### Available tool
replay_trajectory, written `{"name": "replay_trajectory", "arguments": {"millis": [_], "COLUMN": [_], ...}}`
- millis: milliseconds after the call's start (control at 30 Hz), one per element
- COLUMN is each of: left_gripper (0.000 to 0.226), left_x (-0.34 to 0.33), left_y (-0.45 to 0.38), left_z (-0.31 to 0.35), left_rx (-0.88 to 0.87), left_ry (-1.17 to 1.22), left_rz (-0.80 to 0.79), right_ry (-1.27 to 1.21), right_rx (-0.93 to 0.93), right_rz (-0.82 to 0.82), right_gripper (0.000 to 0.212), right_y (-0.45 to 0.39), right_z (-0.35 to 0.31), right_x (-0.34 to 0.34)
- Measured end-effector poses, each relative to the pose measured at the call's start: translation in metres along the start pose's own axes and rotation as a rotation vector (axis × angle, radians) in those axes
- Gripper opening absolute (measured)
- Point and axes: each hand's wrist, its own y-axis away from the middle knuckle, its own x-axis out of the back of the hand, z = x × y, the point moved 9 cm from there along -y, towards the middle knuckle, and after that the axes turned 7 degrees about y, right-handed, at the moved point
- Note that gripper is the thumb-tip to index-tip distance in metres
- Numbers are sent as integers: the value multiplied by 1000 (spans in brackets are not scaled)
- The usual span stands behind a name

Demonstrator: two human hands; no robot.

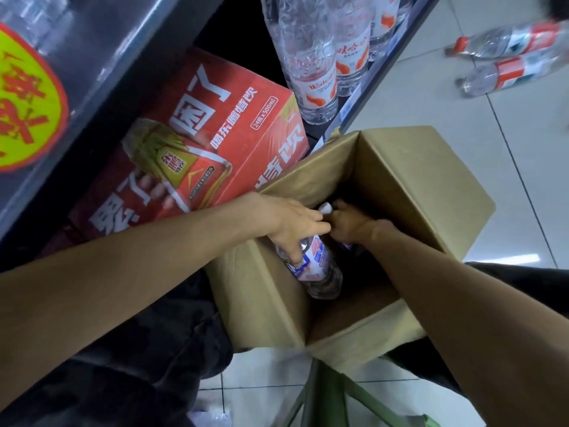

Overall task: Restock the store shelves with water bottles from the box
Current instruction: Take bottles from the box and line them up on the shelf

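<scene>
An open brown cardboard box sits on the floor in front of me. Both my hands reach into it. My left hand grips a clear water bottle with a white, blue and red label, tilted against the box's near-left wall. My right hand is curled deeper inside, beside a white cap; what it holds is hidden. The shelf at the upper middle carries several clear bottles with red-and-white labels.
A red drinks carton lies on the low shelf left of the box. Two bottles with red caps lie on the tiled floor at the upper right. A green frame stands below the box.
</scene>
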Motion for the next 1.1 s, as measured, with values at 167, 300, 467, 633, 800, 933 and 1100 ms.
{"name": "replay_trajectory", "arguments": {"millis": [167,300,467,633,800,933,1100], "left_gripper": [67,69,65,63,62,65,70], "left_x": [15,29,40,46,50,55,64], "left_y": [28,55,84,104,124,144,177], "left_z": [9,8,9,21,36,47,58], "left_rx": [-1,26,67,59,82,119,202], "left_ry": [-150,-169,-209,-222,-239,-248,-293], "left_rz": [89,148,208,244,286,310,360], "right_ry": [264,475,541,611,550,484,412], "right_rx": [-20,-19,-12,24,18,74,118], "right_rz": [-29,-20,-55,-68,-50,114,218], "right_gripper": [53,50,50,51,47,40,29], "right_y": [14,22,37,56,94,126,174], "right_z": [-8,-6,-16,-14,-11,-39,-68], "right_x": [9,22,36,33,37,80,136]}}
